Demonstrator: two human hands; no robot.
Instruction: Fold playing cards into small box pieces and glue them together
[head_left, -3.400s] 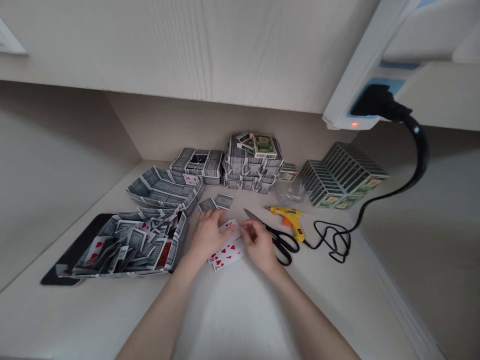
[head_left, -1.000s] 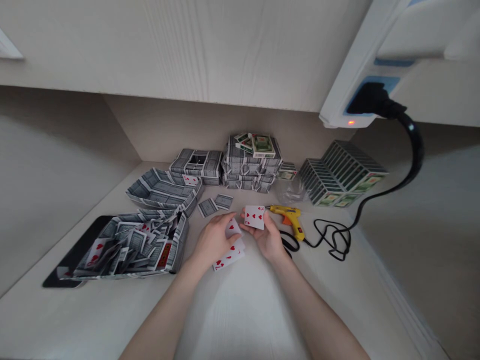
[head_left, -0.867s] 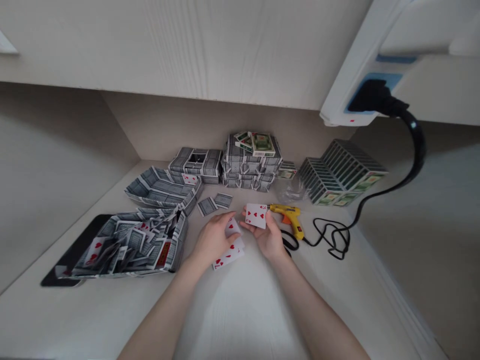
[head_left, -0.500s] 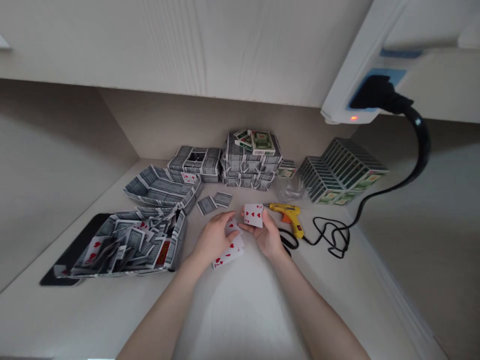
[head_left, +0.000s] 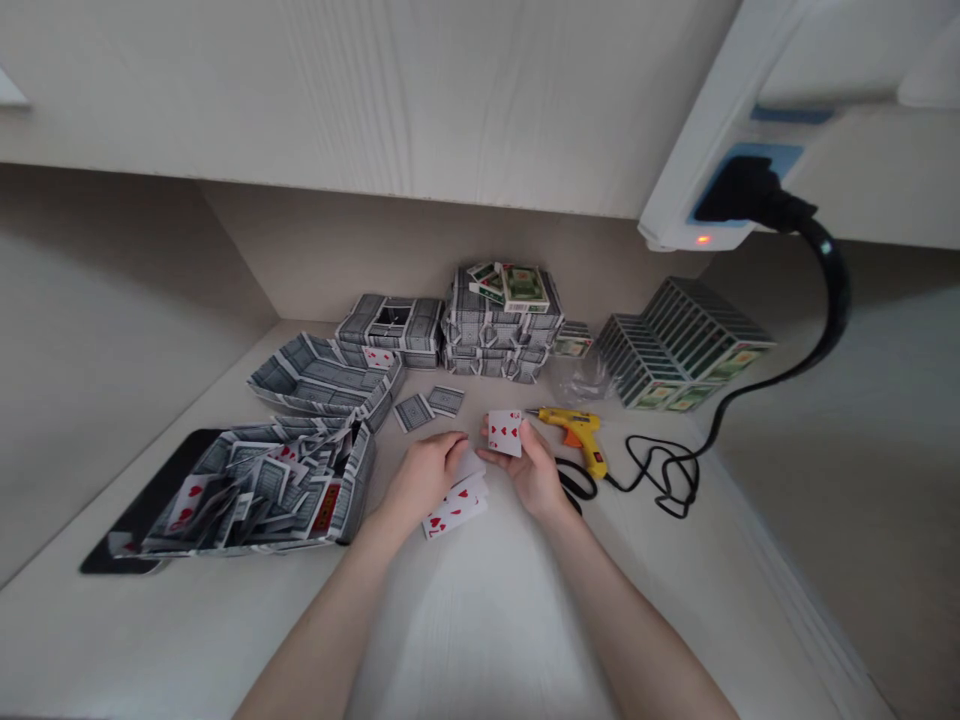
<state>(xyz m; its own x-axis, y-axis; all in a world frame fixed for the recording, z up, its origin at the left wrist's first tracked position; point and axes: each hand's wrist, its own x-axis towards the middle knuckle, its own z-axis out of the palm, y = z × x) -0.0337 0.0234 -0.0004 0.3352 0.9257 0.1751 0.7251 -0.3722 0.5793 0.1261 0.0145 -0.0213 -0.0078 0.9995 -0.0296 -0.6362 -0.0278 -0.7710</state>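
Note:
My right hand [head_left: 538, 475] is closed on a folded-looking playing card [head_left: 504, 433], a heart card held face up between thumb and fingers. My left hand [head_left: 424, 480] has its fingers drawn together on the edge of another playing card [head_left: 470, 466], whose visible part is mostly white. Below that card, face-up heart cards [head_left: 455, 512] overlap on the table, partly hidden by the left hand. Farther back, two face-down cards [head_left: 414, 412] lie with their grey patterned backs showing.
A yellow glue gun [head_left: 574, 425] lies right of my right hand, its black cord [head_left: 667, 470] looping nearby. At left, a card-built box [head_left: 358, 490] holds loose cards. Stacked card-built boxes [head_left: 499, 335] and card packs [head_left: 679, 345] stand behind. A power strip [head_left: 667, 215] hangs upper right.
My left hand's fingers have closed from a spread pose over the pile onto a card's edge. The right hand stays nearly still with its card.

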